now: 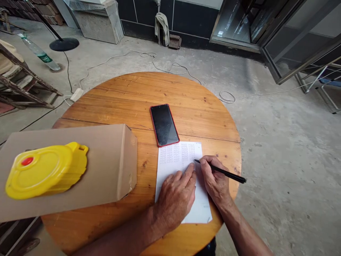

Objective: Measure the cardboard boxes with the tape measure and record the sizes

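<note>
A white sheet of paper [197,209] lies on the round wooden table [186,92], its upper part filled with rows of small handwritten characters. My left hand [176,195] rests flat on the sheet, the index finger stretched toward the written lines. At the sheet's right edge, my right hand [217,177] grips a black pen [229,174] between thumb and fingers. The pen's tip is at the right end of the writing, close to my left fingertip. A phone with a red case [165,124] lies face up at the top of the paper, its lower edge overlapping the sheet.
On the table's left stands a cardboard box [103,160] bearing a yellow plastic container [45,170] with a red button. Beyond the table, a loose cable [133,51] runs over the concrete floor. A plastic bottle [39,53] and wooden chair [21,78] are at far left.
</note>
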Action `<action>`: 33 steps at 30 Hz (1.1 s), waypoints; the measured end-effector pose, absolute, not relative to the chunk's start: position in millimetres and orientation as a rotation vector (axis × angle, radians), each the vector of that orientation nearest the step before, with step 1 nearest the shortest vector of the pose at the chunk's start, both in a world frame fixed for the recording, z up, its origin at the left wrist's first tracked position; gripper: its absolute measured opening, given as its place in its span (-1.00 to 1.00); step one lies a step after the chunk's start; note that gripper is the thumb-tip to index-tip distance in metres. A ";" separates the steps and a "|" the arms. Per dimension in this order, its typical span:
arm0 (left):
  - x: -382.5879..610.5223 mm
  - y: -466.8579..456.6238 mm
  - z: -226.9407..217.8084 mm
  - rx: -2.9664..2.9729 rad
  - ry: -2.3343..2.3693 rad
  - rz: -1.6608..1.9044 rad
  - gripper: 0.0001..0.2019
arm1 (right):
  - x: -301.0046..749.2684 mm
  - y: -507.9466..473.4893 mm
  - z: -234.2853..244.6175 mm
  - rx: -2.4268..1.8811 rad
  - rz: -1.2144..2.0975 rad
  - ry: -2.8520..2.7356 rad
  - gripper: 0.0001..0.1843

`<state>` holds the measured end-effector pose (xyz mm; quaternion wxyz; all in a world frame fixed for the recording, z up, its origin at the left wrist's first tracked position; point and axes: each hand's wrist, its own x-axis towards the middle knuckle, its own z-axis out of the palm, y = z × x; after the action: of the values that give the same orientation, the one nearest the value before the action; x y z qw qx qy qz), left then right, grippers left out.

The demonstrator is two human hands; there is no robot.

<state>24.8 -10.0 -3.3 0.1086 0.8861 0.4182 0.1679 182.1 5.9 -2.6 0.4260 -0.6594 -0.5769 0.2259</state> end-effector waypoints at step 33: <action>24.5 -10.5 -3.1 2.631 1.228 0.457 -0.61 | 183.7 5.2 -2.4 -1.650 0.572 -1.410 -0.79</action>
<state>24.5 -10.5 -3.1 0.1011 0.8905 0.4157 0.1548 183.7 5.2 -2.4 0.4338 -0.6624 -0.5660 0.2296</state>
